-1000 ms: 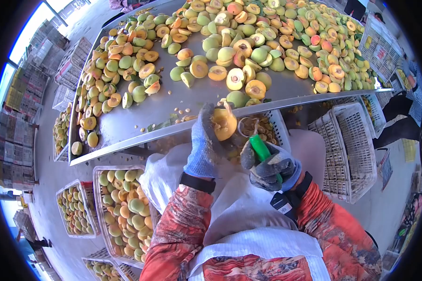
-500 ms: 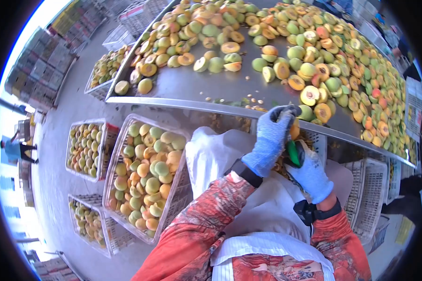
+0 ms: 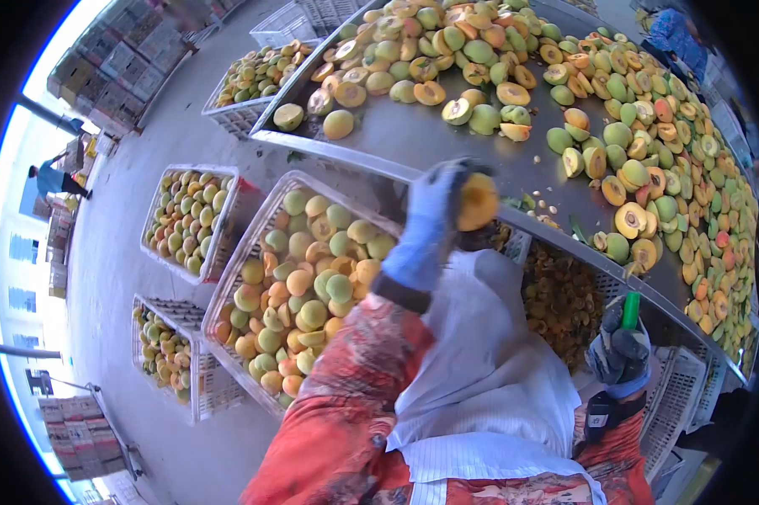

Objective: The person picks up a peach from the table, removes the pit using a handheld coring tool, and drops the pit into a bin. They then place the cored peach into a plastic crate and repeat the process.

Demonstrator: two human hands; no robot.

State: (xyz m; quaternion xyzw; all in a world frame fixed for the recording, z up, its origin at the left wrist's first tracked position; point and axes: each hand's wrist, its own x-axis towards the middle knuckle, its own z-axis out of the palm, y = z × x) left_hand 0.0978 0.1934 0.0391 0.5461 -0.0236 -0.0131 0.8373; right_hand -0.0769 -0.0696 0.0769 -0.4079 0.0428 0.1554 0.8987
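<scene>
My left hand point(image 3: 432, 206), in a blue glove with dark palm, is raised near the table's front edge. It is closed around a peach half point(image 3: 479, 202), its orange cut face showing; the hand is slightly blurred. My right hand point(image 3: 619, 349), gloved the same way, is lower and to the right, its fingers wrapped round a green-handled tool point(image 3: 631, 310). The tool's working end is not visible. Before me stands a metal table point(image 3: 379, 156) heaped with cut peaches point(image 3: 632, 220), green-skinned and orange inside.
At the left, a large crate point(image 3: 213, 307) and smaller crates point(image 3: 154, 202) of peaches stand on the floor. Under the table sits a container of brown scraps point(image 3: 560, 295). An empty-looking crate point(image 3: 674, 396) is at the right. One person point(image 3: 51, 181) stands far left, another point(image 3: 681, 42) beyond the table.
My hands were together at the peach and have come apart. The left hand moved left with the peach half; the right moved right and down with the green-handled tool. The view has shifted.
</scene>
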